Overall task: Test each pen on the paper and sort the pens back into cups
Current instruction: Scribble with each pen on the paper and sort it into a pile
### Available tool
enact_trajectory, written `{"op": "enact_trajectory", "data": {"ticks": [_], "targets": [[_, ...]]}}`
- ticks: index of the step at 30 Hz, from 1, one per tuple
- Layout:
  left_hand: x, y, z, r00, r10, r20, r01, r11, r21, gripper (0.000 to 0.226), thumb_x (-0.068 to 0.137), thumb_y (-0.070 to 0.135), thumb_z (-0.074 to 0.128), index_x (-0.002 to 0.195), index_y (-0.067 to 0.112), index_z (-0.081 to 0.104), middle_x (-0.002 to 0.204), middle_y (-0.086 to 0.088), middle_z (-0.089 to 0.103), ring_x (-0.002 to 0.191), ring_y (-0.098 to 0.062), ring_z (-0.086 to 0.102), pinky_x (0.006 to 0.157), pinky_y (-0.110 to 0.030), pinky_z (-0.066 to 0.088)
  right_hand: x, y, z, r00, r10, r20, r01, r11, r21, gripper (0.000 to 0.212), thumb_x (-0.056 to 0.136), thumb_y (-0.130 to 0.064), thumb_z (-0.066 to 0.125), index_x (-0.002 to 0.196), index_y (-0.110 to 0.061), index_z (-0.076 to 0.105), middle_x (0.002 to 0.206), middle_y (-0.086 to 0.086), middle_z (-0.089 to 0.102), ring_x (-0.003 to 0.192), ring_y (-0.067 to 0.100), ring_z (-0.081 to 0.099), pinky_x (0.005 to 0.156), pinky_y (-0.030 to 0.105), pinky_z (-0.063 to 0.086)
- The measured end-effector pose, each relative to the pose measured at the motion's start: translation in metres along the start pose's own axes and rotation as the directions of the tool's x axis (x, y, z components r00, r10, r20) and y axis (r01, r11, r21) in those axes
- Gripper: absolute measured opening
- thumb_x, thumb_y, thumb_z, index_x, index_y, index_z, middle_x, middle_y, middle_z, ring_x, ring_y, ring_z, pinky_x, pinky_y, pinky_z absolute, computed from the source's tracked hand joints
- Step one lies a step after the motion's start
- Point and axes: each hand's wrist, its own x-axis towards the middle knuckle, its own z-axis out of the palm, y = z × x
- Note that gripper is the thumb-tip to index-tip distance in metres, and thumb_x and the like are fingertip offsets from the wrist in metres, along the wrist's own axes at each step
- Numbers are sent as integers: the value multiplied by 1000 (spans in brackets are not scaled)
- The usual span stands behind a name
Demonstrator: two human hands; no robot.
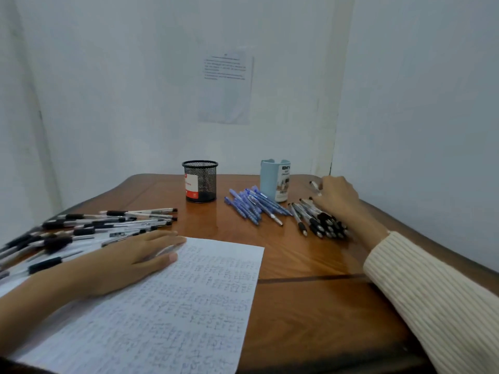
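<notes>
A sheet of paper (172,306) covered in scribbles lies on the wooden table (310,306). My left hand (129,257) rests flat on its upper left corner, fingers together, holding nothing. A spread of black-grip pens (89,228) lies at the left. Blue pens (251,205) are piled in the middle. Another bunch of black-grip pens (321,221) lies at the right. My right hand (337,197) reaches over that bunch, fingers curled around a clear pen (314,186) at the far end. A black mesh cup (200,181) and a light blue cup (275,179) stand at the back.
White walls close in behind and to the right of the table. A printed sheet (226,87) is stuck on the back wall. My right arm wears a cream ribbed sleeve (437,298) that crosses the table's right side.
</notes>
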Motion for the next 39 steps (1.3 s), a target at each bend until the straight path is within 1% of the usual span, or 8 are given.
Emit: {"op": "enact_trajectory", "data": {"ticks": [3, 9, 14, 18, 21, 24, 35, 39], "targets": [[4, -6, 3, 1000, 3, -17, -3, 1000, -6, 49, 90, 70, 29, 137, 60, 19, 147, 34, 21, 135, 7, 24, 112, -39, 27, 0, 8, 4, 999, 17, 46, -13, 996, -86, 23, 89, -16, 58, 70, -9, 46, 68, 2, 43, 61, 16, 43, 44, 24, 25], [-1, -1, 2, 999, 25, -20, -26, 999, -34, 51, 89, 71, 28, 138, 59, 20, 148, 30, 21, 136, 5, 24, 113, -36, 25, 1, 8, 6, 999, 24, 41, -17, 987, -157, 36, 91, -17, 56, 61, -13, 36, 65, 1, 38, 65, 17, 43, 45, 24, 24], [-17, 30, -21, 1000, 13, 0, -13, 999, -41, 89, 63, 92, 5, 139, 51, 24, 142, 34, 17, 130, 11, 20, 107, -17, 16, 1, 2, 6, 999, -32, -36, 24, 977, -213, 13, 92, -21, 52, 87, -9, 56, 90, 7, 58, 75, 21, 48, 62, 26, 34], [-31, 52, -37, 1000, -18, 25, 19, 999, -26, 107, 48, 96, -5, 139, 49, 24, 141, 31, 21, 126, 11, 25, 104, -13, 19, 1, -26, 18, 977, -166, -136, 154, 983, -99, 25, 88, -18, 51, 110, -15, 62, 108, 6, 65, 90, 23, 60, 64, 27, 41], [-33, 53, -40, 995, -76, -63, 78, 996, 30, 83, 71, 85, 17, 140, 41, 32, 146, 23, 27, 127, 3, 34, 106, -21, 31, -3, -67, 27, 946, -309, -101, 311, 950, -2, 26, 89, -25, 51, 113, -20, 60, 108, 5, 66, 96, 22, 60, 68, 28, 42], [-34, 50, -45, 974, -143, -175, 159, 984, 82, 47, 96, 44, 39, 141, 32, 35, 147, 14, 29, 130, -3, 33, 106, -21, 30, -5, -115, 38, 896, -442, -49, 444, 886, 131, 25, 89, -26, 52, 111, -21, 62, 107, 4, 66, 98, 23, 59, 69, 28, 41], [-34, 46, -37, 961, -248, -124, 267, 947, 180, 47, 99, 43, 29, 140, 22, 36, 143, 0, 34, 128, -15, 32, 110, -33, 26, 20, -229, 121, 657, -682, 321, 654, 728, 208, 34, 97, -17, 39, 128, -14, 55, 129, 12, 52, 121, 28, 42, 101, 37, 36], [-32, 44, -38, 960, -254, -114, 272, 944, 188, 49, 98, 46, 29, 140, 22, 36, 142, 0, 34, 127, -15, 33, 109, -34, 28, 32, -228, 134, 669, -676, 311, 613, 737, 285, 23, 91, -21, 57, 111, -12, 65, 115, 10, 62, 108, 23, 53, 96, 38, 45]]}}
